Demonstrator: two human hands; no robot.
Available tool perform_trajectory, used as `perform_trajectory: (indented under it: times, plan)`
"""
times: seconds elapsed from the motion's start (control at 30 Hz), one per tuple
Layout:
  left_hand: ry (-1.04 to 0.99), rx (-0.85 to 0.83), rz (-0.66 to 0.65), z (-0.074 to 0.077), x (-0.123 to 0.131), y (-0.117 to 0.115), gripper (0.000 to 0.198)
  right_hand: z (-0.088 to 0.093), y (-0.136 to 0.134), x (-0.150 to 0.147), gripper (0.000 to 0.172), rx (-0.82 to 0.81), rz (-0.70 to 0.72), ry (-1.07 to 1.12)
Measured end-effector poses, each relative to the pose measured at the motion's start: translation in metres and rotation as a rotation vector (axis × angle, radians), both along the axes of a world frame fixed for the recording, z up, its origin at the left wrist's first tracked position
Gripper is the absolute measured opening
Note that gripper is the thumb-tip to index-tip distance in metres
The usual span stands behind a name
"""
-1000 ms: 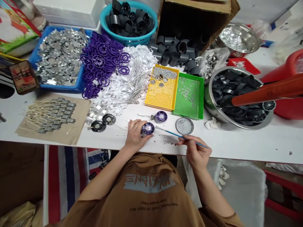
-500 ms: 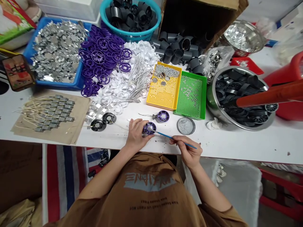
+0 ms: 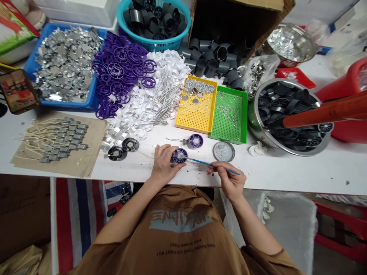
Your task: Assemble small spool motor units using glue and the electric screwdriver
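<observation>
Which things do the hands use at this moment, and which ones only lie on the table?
In use: left hand holding the purple wheel; right hand holding the blue brush, its tip on that wheel.
Lying about: second purple wheel, grey dish, yellow tray, green tray, black discs.

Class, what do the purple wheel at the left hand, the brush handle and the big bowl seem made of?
Purple wheel: probably moulded plastic, matte, uniform colour. Brush handle: blue, painted wood or plastic. Big bowl: likely steel, shiny reflective rim.
</observation>
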State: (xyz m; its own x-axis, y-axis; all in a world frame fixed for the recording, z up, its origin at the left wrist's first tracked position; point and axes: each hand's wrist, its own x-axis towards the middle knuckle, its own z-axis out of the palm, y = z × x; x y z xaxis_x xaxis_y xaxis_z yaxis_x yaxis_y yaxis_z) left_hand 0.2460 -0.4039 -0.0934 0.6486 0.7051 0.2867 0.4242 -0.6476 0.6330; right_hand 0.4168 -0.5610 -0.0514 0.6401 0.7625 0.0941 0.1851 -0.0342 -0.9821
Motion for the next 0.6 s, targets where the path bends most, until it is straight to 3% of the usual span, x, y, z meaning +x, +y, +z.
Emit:
perform_trajectory:
  times: [0.17,0.6]
  plan:
    - [0.002,-0.009,-0.001,0.0013,0.0004,-0.0005,0.049,-0.0016,0.0047,-0.0002,0.022,0.012,-0.089,0.147]
    - [-0.006,-0.004,-0.009,0.0019,0.0000,-0.0008,0.048,-0.0037,0.0104,-0.0010,0.024,0.021,-0.156,0.326]
